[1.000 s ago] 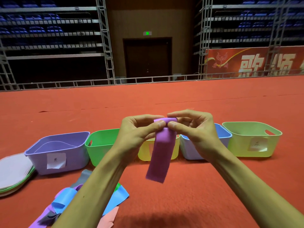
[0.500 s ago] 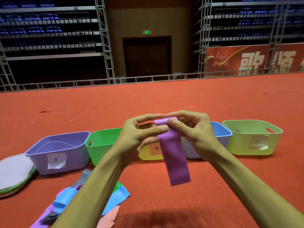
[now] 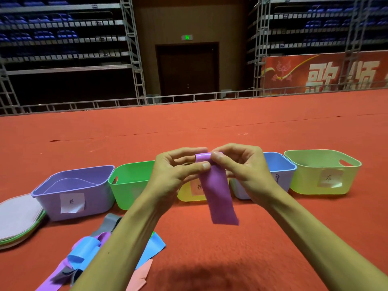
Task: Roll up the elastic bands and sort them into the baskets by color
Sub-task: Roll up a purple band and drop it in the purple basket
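Observation:
A purple elastic band (image 3: 218,194) hangs in the air, its top end curled into a small roll. My left hand (image 3: 174,175) pinches that roll from the left with thumb and fingers. My right hand (image 3: 243,171) pinches it from the right. Behind my hands stands a row of baskets on the red carpet: purple basket (image 3: 84,181), green basket (image 3: 130,175), yellow basket (image 3: 189,196) mostly hidden, blue basket (image 3: 281,164), and lime basket (image 3: 323,175). A pile of loose bands (image 3: 88,253) in blue, purple, grey and pink lies at the lower left, partly under my left forearm.
A stack of flat rounded pads (image 3: 19,219) lies at the far left beside the purple basket. Each basket front carries a paper label. Red carpet stretches behind the baskets to a metal railing (image 3: 189,97) and tiered seating.
The free tail of the purple band has swung from left to right and hangs a little shorter now. Both hands keep pinching its top and have turned the roll slightly.

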A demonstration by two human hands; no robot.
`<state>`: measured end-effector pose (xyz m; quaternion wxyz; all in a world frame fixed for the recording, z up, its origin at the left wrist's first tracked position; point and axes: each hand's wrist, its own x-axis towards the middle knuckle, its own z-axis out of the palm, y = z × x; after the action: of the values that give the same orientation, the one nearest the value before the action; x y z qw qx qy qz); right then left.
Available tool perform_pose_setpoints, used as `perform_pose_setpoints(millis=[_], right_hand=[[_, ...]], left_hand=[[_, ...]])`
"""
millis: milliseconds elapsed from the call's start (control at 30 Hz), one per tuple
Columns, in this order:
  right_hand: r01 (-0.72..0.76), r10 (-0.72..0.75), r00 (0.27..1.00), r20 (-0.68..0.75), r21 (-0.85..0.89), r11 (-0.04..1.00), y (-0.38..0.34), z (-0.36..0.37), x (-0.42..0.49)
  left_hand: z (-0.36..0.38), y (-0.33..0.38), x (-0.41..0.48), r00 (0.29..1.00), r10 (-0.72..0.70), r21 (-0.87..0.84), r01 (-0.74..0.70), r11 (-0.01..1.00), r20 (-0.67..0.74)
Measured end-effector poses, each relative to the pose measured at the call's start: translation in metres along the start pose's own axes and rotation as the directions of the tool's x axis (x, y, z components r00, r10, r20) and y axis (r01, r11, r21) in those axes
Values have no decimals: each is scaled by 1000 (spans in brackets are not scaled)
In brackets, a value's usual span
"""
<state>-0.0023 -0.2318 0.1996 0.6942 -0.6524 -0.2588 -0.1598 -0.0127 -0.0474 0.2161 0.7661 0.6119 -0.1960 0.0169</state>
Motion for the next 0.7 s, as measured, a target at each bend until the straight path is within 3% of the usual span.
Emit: perform_pose_setpoints(millis=[233, 500, 700], right_hand=[[36, -36, 999, -18, 34, 999, 4, -3, -2], [-118, 118, 993, 1, 76, 990, 7, -2, -4], [-63, 65, 998, -18, 91, 994, 9, 1, -8]], left_hand=[[1, 0, 2, 991, -125, 34, 124, 992, 42], [-2, -2, 0, 999, -46, 14, 46, 999, 12], [-5, -8, -1, 997, -58, 5, 58, 998, 45]])
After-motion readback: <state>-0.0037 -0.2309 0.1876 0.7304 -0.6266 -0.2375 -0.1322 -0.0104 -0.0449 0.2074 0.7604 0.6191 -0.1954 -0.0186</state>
